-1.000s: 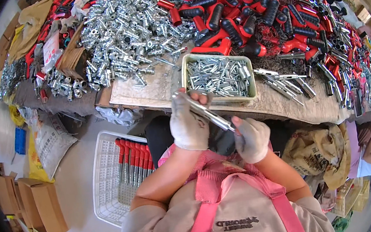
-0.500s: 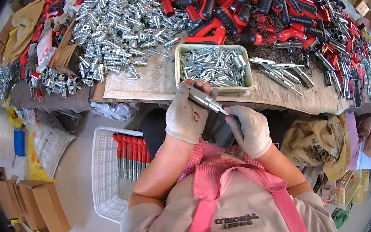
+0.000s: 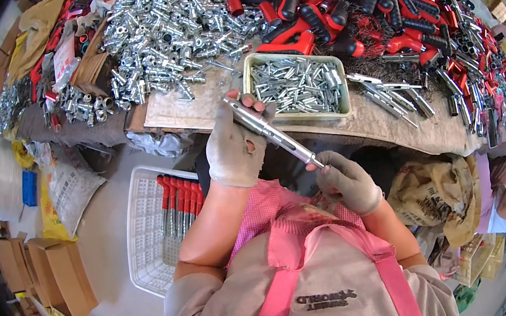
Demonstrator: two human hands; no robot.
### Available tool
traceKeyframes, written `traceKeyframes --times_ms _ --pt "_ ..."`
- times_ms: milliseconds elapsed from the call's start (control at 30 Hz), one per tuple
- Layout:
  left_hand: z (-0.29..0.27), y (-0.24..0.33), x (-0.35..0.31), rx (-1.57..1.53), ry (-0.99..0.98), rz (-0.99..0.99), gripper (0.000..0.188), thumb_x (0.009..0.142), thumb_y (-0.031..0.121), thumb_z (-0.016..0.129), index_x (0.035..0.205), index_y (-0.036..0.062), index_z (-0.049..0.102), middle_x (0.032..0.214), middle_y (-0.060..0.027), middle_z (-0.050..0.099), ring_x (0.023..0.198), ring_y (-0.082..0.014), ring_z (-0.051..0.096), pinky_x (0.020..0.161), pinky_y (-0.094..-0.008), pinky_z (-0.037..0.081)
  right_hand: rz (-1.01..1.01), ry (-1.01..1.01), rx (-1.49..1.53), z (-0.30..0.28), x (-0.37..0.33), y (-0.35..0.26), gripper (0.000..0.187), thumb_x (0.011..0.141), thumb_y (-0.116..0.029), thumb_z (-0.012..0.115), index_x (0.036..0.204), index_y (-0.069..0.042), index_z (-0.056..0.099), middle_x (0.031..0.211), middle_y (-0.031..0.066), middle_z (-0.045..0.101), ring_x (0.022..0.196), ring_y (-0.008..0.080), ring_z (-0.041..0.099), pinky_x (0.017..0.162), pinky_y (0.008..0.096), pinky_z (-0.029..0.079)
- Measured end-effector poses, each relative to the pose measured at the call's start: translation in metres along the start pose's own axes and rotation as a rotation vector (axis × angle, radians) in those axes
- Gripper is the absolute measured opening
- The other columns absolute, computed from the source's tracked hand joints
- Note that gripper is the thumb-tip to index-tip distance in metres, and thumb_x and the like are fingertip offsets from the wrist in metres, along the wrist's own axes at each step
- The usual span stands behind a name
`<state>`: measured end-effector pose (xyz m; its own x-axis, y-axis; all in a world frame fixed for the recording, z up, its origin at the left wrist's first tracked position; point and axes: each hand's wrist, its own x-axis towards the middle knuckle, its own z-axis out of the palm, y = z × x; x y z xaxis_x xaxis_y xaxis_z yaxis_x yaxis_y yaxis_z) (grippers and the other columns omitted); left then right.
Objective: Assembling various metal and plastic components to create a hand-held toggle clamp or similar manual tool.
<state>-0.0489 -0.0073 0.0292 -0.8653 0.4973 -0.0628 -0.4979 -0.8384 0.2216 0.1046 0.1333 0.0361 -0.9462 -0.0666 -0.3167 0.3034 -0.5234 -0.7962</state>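
A shiny metal tube [image 3: 272,132] with a slot along its side slants across in front of me, over my lap. My left hand [image 3: 233,157], in a worn grey-white glove with bare fingertips, is closed round its upper end. At the lower end my right hand [image 3: 350,183], gloved as well, pinches the narrow tip between thumb and fingers. Just beyond my left hand, a pale plastic tray [image 3: 318,115] of small metal pins [image 3: 298,87] rests on the table's near edge.
Behind the tray lie a large heap of metal fittings [image 3: 158,35] and a pile of red-and-black handles [image 3: 317,13]. Several slotted tubes [image 3: 389,93] lie right of the tray. A white basket [image 3: 136,232] with red-ended tools [image 3: 176,198] stands on the floor at left, near cardboard boxes [image 3: 69,274].
My hands have moved apart, the left to the left and the right downward. Much more of the tube now shows between them.
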Motion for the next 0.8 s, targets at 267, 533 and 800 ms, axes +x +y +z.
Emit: traceKeyframes --times_ms 267,533,800 --pt "0.001 -0.048 -0.028 0.123 0.064 -0.08 0.02 0.097 0.028 0.04 0.106 0.0114 0.044 0.085 -0.0054 0.048 0.081 -0.0208 0.05 0.088 -0.0444 0.041 -0.419 0.387 -1.037 0.022 0.009 0.008 0.014 0.093 -0.013 0.044 0.096 -0.001 0.051 0.072 0.0178 0.059 0.062 0.0325 0.06 0.056 0.0369 0.045" --pt "-0.012 -0.025 -0.013 0.072 0.015 0.022 0.022 0.095 0.031 0.043 0.104 0.0113 0.047 0.088 -0.0049 0.048 0.083 -0.0184 0.049 0.09 -0.0404 0.041 0.168 -0.022 0.313 0.001 -0.005 0.006 0.022 0.097 -0.022 0.039 0.086 -0.005 0.049 0.056 -0.0021 0.039 0.046 0.0068 0.032 0.043 0.0218 0.025" --pt "-0.006 -0.038 -0.026 0.086 0.107 0.033 0.02 0.096 0.026 0.044 0.104 0.0085 0.044 0.083 -0.0058 0.048 0.078 -0.0203 0.05 0.08 -0.0384 0.045 -0.582 0.295 -1.257 0.004 0.004 0.019 0.019 0.095 -0.017 0.041 0.089 -0.002 0.052 0.058 0.0059 0.047 0.05 0.0144 0.045 0.049 0.0286 0.038"
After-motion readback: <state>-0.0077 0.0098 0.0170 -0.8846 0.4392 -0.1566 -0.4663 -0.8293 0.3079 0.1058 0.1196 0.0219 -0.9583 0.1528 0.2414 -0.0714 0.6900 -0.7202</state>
